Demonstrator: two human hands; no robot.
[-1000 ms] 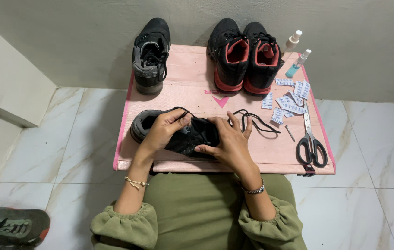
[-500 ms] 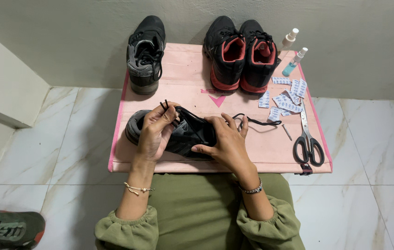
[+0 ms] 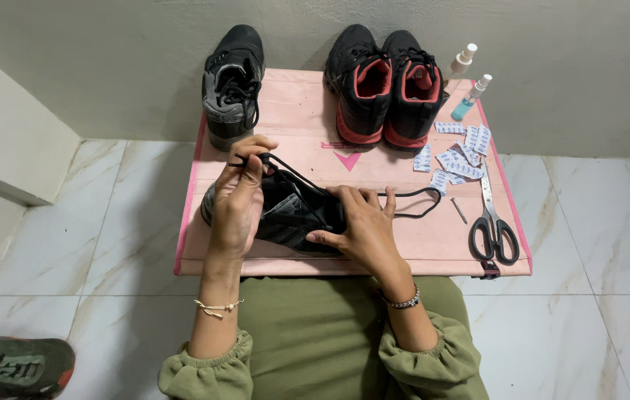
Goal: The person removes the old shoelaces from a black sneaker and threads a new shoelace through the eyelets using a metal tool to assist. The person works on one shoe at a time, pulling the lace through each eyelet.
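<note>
Shoe (image 3: 292, 215) lies on its side at the pink worktop's (image 3: 292, 111) near edge. Left hand (image 3: 237, 200) pinches its lace (image 3: 296, 172) taut; right hand (image 3: 363, 226) steadies the shoe, fingers spread. Scissors (image 3: 492, 230) lie right.

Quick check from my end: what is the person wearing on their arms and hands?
Both hands are bare, no gloves. The left hand has a thin light cord bracelet at the wrist; the right hand has a dark beaded bracelet. Olive-green sleeves are pushed up the forearms, with gathered elastic cuffs.
</note>
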